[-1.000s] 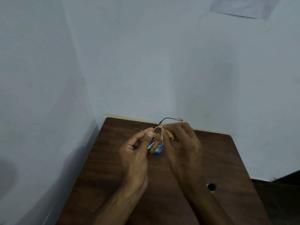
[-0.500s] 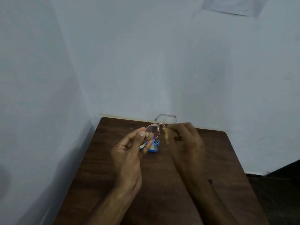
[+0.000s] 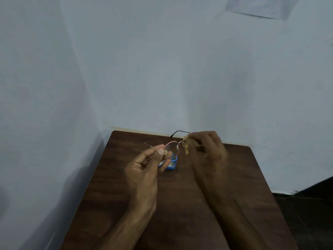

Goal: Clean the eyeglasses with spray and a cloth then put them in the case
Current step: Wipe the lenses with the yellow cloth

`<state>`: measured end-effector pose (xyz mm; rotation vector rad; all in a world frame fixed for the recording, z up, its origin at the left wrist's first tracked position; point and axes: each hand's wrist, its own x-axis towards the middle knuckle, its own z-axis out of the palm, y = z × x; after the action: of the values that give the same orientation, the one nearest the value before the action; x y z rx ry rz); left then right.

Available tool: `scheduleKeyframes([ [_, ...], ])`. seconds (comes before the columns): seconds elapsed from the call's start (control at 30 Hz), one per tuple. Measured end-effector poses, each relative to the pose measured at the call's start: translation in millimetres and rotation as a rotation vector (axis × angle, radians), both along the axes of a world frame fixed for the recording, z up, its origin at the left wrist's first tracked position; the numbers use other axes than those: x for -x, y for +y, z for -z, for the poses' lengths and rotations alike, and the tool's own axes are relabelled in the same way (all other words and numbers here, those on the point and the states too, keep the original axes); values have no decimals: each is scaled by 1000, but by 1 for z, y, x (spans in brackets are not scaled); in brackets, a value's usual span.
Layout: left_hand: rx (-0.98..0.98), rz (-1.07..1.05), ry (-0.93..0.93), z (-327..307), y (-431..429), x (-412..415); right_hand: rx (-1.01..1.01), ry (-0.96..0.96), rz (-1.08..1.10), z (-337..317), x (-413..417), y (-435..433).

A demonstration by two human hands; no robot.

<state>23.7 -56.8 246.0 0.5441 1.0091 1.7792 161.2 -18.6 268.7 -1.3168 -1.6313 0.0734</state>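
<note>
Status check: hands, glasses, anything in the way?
Left hand pinches eyeglasses at one lens. Right hand grips cloth at the frame's other side. Small blue object on table beneath, not blocking.

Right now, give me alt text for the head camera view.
Two hands hold thin-rimmed eyeglasses above a dark wooden table: the left hand pinches one lens rim, the right hand holds a yellowish cloth at the other side. A small blue item lies beneath.

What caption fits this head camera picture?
Left hand pinches the eyeglasses while right hand holds a tan cloth over the table.
</note>
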Motion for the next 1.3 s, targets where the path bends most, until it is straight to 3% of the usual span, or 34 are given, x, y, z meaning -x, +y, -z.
scheduleKeyframes([
  [0.07,-4,10,20,1,1,2,-4,-44,-7,2,2,-3],
  [0.2,-4,17,70,0,0,-1,-11,58,95,-5,-13,15],
  [0.37,13,0,2,4,3,5,-6,-157,3,5,9,1],
  [0.5,39,-7,-7,8,4,4,53,-64,120,2,-2,13],
  [0.7,68,1,30,11,4,5,47,-180,-258,7,34,-29],
  [0.87,72,-20,48,13,6,4,30,-80,-39,5,25,-9],
  [1.0,78,-15,60,13,7,6,90,-155,-243,9,41,-24],
  [1.17,94,-28,65,16,10,6,87,-55,-90,7,24,-7],
  [1.3,91,-26,39,15,12,8,148,-61,-266,7,35,-21],
])
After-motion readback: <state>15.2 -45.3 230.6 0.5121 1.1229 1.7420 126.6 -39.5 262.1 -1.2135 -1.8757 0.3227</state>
